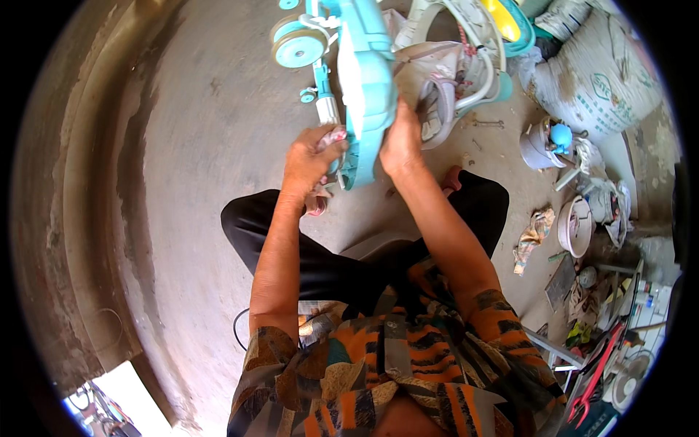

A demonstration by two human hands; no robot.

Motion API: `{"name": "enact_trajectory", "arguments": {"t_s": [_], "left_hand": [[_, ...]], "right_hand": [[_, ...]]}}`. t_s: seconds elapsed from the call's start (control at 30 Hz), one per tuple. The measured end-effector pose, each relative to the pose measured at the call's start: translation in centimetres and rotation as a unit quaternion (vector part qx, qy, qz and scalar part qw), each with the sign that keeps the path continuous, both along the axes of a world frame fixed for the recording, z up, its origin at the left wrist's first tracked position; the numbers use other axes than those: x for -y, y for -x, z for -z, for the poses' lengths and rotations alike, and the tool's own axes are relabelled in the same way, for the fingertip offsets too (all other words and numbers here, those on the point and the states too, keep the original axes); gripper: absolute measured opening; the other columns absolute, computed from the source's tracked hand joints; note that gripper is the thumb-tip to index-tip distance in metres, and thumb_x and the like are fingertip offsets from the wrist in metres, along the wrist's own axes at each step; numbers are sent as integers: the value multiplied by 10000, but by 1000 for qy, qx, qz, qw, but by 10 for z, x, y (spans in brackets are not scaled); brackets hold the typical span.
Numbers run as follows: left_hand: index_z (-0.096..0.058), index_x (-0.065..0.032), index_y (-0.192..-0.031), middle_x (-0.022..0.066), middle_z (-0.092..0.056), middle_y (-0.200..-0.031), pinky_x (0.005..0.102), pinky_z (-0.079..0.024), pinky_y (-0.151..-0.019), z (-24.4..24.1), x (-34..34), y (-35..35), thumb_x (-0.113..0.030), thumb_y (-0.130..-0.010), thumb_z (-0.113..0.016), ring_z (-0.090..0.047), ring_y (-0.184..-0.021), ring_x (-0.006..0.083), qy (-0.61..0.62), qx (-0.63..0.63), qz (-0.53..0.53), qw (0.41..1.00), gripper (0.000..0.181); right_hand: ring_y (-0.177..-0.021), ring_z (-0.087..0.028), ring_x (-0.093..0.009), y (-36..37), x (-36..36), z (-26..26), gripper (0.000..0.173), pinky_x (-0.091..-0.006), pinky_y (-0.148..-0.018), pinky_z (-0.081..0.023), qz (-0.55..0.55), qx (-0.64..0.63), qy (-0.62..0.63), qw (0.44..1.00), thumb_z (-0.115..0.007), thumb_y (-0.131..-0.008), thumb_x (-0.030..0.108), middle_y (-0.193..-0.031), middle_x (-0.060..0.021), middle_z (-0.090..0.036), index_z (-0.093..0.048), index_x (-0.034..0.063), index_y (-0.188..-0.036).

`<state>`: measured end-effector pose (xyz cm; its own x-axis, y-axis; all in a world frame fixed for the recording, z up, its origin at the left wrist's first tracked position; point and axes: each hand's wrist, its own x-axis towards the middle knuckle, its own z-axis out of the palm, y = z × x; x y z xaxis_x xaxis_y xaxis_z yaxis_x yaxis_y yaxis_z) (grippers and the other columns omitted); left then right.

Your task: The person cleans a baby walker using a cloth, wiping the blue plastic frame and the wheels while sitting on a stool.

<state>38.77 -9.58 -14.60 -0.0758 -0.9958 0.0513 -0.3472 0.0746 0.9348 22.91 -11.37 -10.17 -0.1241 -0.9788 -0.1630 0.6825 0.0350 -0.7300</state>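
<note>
A turquoise and white plastic wheeled frame, perhaps part of a child's ride-on or stroller (pixel 368 93), is tilted up in front of me. My right hand (pixel 401 139) grips its right side, the fingers partly hidden behind it. Between the fingers and thumb of my left hand (pixel 315 158) is a crumpled pink and white cloth (pixel 331 139), pressed near the frame's lower left edge. Above that hand a white tube with a small turquoise caster (pixel 308 95) sticks out. Higher up is a large turquoise wheel with a brownish tread (pixel 299 49).
A white tubular frame with a fabric seat (pixel 483 82) lies beyond my right hand. Near it on the concrete floor is a wrench (pixel 489 124). Farther right are a bucket (pixel 538 147), a basin (pixel 575 226), a patterned cloth (pixel 534 240) and a stuffed sack (pixel 600 82).
</note>
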Motion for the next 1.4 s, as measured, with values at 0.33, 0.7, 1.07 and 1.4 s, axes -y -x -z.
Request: {"name": "enact_trajectory", "arguments": {"t_s": [0.33,0.7,1.07,1.4], "left_hand": [[-612,-34,-1093,85,-630,-1004,343,-470,-862,16,-31,44,-353,-970,-430,-594,-944,210,-18,-446,-229,865,387],[-546,45,-1093,157,-626,-901,302,-522,-586,56,-36,4,-220,-918,-497,-632,-723,198,-174,-397,-231,871,320],[-651,-8,-1066,117,-643,-1055,314,-487,-818,15,-1,-5,-254,-915,-568,-615,-883,206,-135,-330,-118,927,300],[-536,10,-1121,135,-629,-987,378,-540,-751,98,-15,26,-263,-987,-414,-629,-804,255,-223,-690,-161,670,328]], "right_hand": [[-1172,-464,-179,15,-53,6,574,-300,-1028,-317,-24,-237,143,961,-466,-974,384,-1272,-112,-525,-400,-32,-1363],[-1082,-547,-215,22,-66,37,688,-338,-916,-439,-56,-419,160,892,-649,-858,172,-1290,-176,-526,-304,-11,-1424],[-955,-543,-184,18,-68,36,695,-317,-843,-454,-70,-417,114,899,-693,-817,185,-1144,-108,-593,-359,-14,-1393],[-952,-534,-174,20,-62,33,635,-315,-858,-430,-102,-407,143,896,-681,-827,233,-1088,-97,-613,-416,-15,-1348]]}}
